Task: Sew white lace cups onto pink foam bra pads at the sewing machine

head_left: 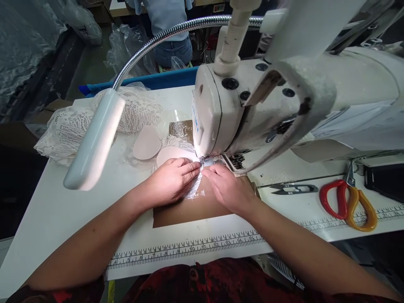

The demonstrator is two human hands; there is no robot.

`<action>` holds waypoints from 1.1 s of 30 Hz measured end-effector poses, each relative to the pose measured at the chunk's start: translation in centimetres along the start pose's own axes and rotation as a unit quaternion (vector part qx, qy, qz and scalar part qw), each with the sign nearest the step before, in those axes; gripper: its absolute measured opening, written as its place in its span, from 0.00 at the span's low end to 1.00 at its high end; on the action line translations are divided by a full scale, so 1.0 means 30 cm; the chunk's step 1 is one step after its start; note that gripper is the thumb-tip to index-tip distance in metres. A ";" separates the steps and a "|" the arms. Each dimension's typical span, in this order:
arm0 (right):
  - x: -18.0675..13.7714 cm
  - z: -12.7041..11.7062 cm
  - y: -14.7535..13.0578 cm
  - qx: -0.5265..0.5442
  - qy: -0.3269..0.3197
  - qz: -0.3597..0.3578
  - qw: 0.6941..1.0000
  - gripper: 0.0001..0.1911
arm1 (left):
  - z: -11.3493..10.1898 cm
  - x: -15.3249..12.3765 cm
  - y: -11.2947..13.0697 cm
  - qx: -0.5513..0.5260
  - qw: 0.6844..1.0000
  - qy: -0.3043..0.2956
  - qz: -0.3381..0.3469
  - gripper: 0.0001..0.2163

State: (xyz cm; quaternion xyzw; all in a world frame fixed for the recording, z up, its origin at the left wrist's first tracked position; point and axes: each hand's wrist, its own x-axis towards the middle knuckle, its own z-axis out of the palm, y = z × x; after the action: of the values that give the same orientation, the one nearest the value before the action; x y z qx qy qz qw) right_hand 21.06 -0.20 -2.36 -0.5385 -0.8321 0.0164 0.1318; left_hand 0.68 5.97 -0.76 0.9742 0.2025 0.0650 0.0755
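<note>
My left hand (172, 179) lies flat on a strip of white lace (194, 189), pressing it onto the brown plate (189, 210) in front of the needle. My right hand (227, 187) rests beside it, fingertips pinching the lace edge right at the presser foot (205, 160) of the white sewing machine (252, 105). Two beige foam cups (147, 143) lie just behind my left hand, partly under lace.
A gooseneck lamp (94, 139) hangs over the table's left. A heap of white lace (78, 122) sits at the back left. Thread snips (295, 189) and red-and-orange scissors (347, 204) lie to the right. A ruler strip (189, 248) lines the front edge. A person stands behind the table.
</note>
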 end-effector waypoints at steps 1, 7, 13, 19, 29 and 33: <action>0.001 0.001 -0.001 -0.004 -0.001 0.004 1.000 0.17 | 0.001 0.001 0.001 0.003 1.000 0.002 0.000 0.17; 0.005 0.002 -0.006 -0.018 -0.003 0.021 1.000 0.19 | 0.004 0.000 -0.002 0.015 1.000 0.012 0.001 0.17; -0.009 -0.006 0.007 -0.007 -0.019 0.020 1.000 0.18 | 0.006 0.007 -0.005 0.028 0.999 0.015 -0.015 0.19; -0.046 -0.004 0.037 0.047 0.017 -0.039 0.998 0.17 | 0.018 0.006 -0.005 0.037 0.998 0.026 -0.037 0.21; -0.051 -0.002 0.036 0.082 0.019 -0.116 0.990 0.16 | 0.040 -0.004 -0.010 0.037 0.998 0.039 -0.032 0.22; -0.050 -0.002 0.034 0.084 -0.004 -0.124 0.989 0.17 | 0.036 -0.009 -0.008 0.028 0.998 0.046 -0.026 0.20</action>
State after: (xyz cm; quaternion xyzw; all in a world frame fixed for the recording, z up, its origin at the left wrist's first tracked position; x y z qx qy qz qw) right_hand 22.58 -1.13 -2.77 -0.4184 -0.8884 0.0724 0.1742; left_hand 0.51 5.94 -1.90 0.9662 0.2330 0.1024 0.0408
